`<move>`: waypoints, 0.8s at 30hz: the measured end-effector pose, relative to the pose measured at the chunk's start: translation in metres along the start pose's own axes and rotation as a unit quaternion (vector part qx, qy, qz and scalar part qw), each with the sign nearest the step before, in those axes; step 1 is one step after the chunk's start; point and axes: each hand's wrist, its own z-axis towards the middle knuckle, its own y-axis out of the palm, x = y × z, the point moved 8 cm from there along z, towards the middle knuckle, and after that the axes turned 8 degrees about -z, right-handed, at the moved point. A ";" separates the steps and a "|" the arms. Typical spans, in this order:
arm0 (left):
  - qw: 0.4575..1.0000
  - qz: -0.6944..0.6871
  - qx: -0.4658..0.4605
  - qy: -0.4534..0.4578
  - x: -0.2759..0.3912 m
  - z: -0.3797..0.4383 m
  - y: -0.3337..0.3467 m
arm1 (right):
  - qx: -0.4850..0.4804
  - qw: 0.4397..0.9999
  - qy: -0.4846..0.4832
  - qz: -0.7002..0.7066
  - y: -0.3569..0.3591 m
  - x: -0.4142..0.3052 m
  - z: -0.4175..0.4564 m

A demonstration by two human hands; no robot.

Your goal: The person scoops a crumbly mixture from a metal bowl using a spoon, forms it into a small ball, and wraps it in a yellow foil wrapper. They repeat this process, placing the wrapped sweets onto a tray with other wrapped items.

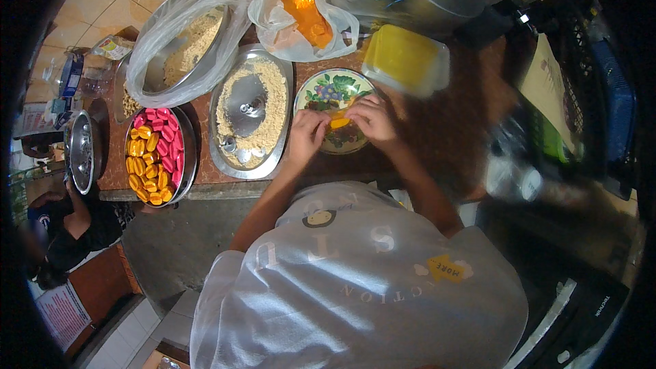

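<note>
My left hand (308, 132) and my right hand (375, 119) meet above a round plate (318, 81) painted with fruit and leaves. Between their fingertips is a small yellow-orange wrapped piece (339, 120), pinched at both ends; fingers cover part of it. Left of the plate sits an oval steel tray (281, 156) with pale crumbly powder (277, 87) around its rim and a small metal mould (229, 143) in the powder. Farther left, a round steel bowl (190, 169) holds pink wrapped pieces (165, 134) and orange wrapped pieces (146, 166), several of each.
Behind the tray, a plastic-lined steel basin (154, 72) holds more powder. A white plastic bag (266, 36) contains orange wrappers (307, 15). A translucent container with yellow contents (402, 56) stands behind my right hand. Another person (77, 225) sits at the left near a steel bowl (82, 151).
</note>
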 end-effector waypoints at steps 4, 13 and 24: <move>1.000 0.015 0.012 0.017 0.001 -0.003 0.002 | -0.028 0.999 0.005 0.023 0.008 0.007 0.000; 0.998 -0.004 0.023 -0.052 -0.006 -0.006 0.006 | -0.085 0.994 0.026 0.064 0.018 0.014 0.001; 0.999 0.000 0.006 -0.037 -0.005 -0.004 0.007 | -0.073 0.992 0.046 0.096 0.021 0.024 -0.004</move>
